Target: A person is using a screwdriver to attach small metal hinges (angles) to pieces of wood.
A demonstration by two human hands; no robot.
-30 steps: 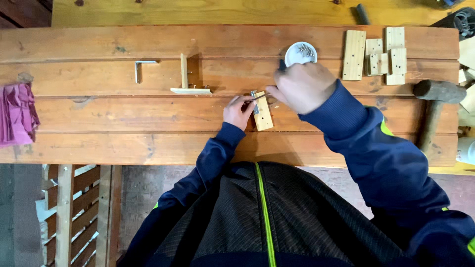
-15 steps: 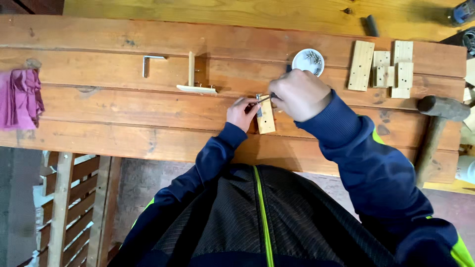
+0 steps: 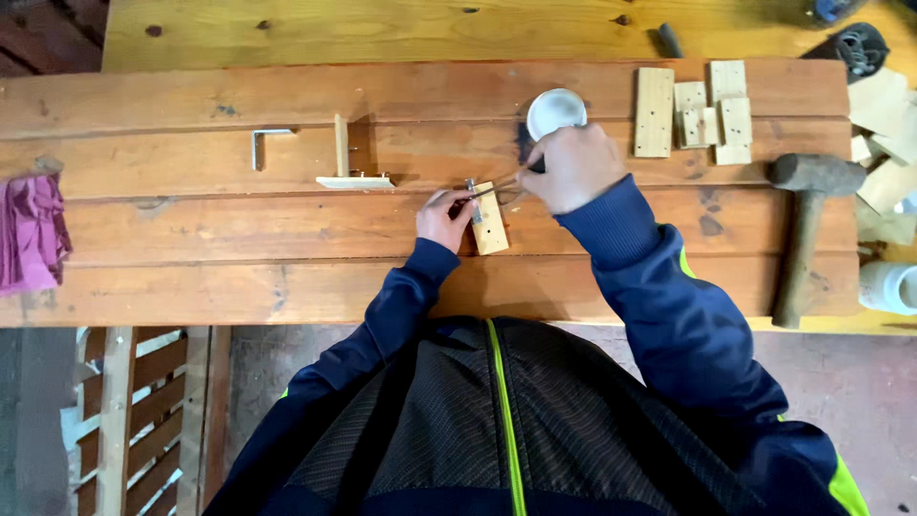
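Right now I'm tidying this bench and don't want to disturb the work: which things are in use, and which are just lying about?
In use:
- small wooden block, steadied by the left hand
- thin metal tool in the right hand
- small metal piece on the block

Lying about:
- hammer
- white cup
- spare wood pieces
- metal bracket
- wooden T-piece
- pink cloth

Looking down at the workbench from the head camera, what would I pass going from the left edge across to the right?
Pink cloth → metal angle bracket → small upright wooden T-piece → left hand → small wood block → right hand holding a thin tool → cut wood pieces → hammer → white container.
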